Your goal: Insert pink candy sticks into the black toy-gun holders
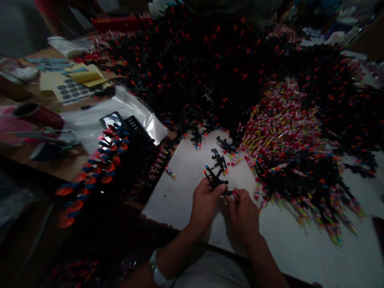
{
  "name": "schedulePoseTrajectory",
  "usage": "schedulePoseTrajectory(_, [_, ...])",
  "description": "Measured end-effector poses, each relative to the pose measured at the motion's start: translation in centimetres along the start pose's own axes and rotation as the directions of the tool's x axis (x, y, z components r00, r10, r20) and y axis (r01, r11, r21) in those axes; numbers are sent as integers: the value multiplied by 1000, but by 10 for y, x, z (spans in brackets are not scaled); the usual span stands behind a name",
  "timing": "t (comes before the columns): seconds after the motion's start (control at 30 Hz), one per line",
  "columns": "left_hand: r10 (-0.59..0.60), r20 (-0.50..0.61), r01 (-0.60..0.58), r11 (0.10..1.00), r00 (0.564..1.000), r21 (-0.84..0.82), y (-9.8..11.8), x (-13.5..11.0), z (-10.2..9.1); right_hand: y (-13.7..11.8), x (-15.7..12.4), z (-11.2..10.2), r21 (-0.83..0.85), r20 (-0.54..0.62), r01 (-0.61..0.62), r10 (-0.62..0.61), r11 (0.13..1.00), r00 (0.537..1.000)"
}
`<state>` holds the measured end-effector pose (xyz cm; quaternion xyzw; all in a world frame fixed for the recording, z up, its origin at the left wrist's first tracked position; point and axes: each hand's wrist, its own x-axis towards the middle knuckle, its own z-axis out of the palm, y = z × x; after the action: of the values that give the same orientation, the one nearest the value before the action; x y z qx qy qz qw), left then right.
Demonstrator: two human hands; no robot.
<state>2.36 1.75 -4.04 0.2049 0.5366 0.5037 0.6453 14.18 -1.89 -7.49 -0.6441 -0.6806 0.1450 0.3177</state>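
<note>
My left hand (205,204) is closed round a small black plastic toy gun (215,178) with orange and blue tips, held just above the white board (180,188). My right hand (242,212) pinches the toy's rear end, where a pink bit shows between the fingers; I cannot make out what it is. Two more black toy guns (220,160) lie on the board just beyond my hands. A heap of small candy tubes (282,120) in pink, yellow and red lies to the right.
A huge pile of black toy guns (210,64) fills the back of the table. At left, rows of assembled toys with orange and blue ends (99,164) lie stacked beside a clear plastic bag (135,108). Sticker sheets (70,90) lie at far left.
</note>
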Motion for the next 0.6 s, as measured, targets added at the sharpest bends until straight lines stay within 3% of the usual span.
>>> schedulePoseTrajectory(0.17, [25, 17, -25, 1000, 1000, 0, 1, 0, 3, 4, 2, 1, -68, 23, 52, -50, 996, 998])
schedulePoseTrajectory(0.33, [42, 22, -43, 998, 999, 39, -5, 1, 3, -5, 0, 4, 25, 28, -31, 31, 999, 999])
schedulePoseTrajectory(0.43, [53, 127, -70, 988, 990, 139, 0, 1, -2, 3, 4, -7, -29, 7, -10, 10, 1000, 1000])
schedulePoseTrajectory(0.53, [157, 187, -220, 895, 970, 389, 13, 9, -13, 26, 18, -38, -192, -240, 17, -64, 981, 969])
schedulePoseTrajectory(0.6, [348, 230, -414, 679, 909, 606, 21, 22, -21, 40, 32, -60, -341, -444, -12, -150, 940, 883])
